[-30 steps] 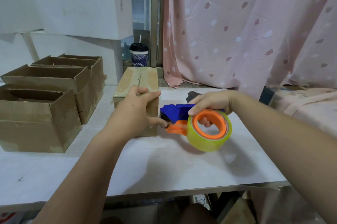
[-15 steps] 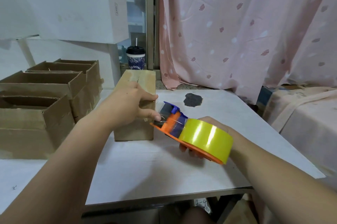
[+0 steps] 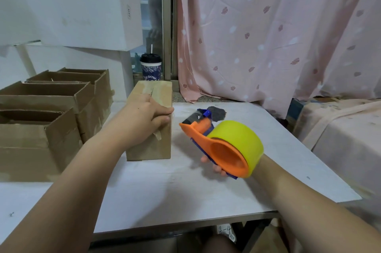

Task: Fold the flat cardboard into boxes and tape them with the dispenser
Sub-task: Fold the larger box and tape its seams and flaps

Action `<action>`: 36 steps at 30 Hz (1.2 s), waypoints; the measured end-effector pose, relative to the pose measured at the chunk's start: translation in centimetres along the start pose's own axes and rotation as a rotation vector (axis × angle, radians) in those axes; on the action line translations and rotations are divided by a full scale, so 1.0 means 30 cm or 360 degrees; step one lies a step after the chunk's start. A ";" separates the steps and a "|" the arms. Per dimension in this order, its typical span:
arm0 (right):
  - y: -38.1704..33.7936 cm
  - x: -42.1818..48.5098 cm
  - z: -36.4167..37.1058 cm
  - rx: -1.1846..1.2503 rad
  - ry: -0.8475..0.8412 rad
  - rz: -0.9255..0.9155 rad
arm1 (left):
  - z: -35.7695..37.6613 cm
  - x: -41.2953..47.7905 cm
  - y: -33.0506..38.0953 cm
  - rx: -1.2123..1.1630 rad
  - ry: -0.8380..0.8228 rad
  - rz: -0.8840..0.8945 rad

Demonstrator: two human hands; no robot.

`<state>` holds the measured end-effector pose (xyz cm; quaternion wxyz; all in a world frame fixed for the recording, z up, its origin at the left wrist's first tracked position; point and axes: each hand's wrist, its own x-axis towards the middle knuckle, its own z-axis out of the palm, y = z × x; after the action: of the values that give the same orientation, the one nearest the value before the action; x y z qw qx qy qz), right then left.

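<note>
A closed brown cardboard box [image 3: 152,149] stands on the white table [image 3: 185,195], its top seam taped. My left hand [image 3: 144,120] rests on the box's near top edge, the thumb down the right side and a loose tape end under the fingers. My right hand [image 3: 216,167] grips the orange and blue tape dispenser [image 3: 206,135] from below; only the fingertips show. The dispenser carries a yellow tape roll [image 3: 239,139] and hangs tilted above the table, to the right of the box and apart from it.
Three open brown boxes [image 3: 41,129] stand in a row at the left. White cartons [image 3: 82,9] are stacked behind them. A lidded cup [image 3: 151,67] sits on the sill at the back. A pink curtain [image 3: 268,26] hangs to the right. A dark patch [image 3: 218,112] marks the table.
My right hand has pulled the dispenser away from the box, to the right and toward me, and turned it. My left hand has stayed on the box.
</note>
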<state>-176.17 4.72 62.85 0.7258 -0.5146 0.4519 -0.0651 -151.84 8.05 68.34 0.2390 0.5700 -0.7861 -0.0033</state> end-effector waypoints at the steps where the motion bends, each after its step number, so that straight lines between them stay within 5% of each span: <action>1: 0.021 0.004 -0.028 0.0233 0.0031 -0.0109 | 0.003 -0.001 0.002 0.0018 -0.0007 -0.0023; 3: 0.063 0.007 -0.080 0.0712 0.0040 -0.0288 | 0.010 -0.004 0.008 0.0048 -0.0032 -0.0079; 6: 0.072 0.009 -0.132 0.0790 0.0305 -0.0432 | 0.030 -0.012 0.021 0.0138 -0.0077 -0.0135; 17: -0.030 0.064 -0.109 -0.0160 0.1382 -0.0462 | 0.075 -0.038 0.022 0.0152 0.0069 -0.0179; 32: -0.115 0.101 -0.110 -0.0836 0.1586 -0.0004 | 0.059 -0.041 0.000 0.0159 0.0120 -0.0114; 36: -0.111 0.090 -0.091 -0.1034 0.1693 -0.0044 | 0.040 -0.047 0.020 0.0122 0.0108 -0.0289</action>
<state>-175.34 -0.23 63.78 0.2068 -0.6120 0.7415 -0.1809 -152.49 9.20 66.92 0.2422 0.6475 -0.7222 0.0244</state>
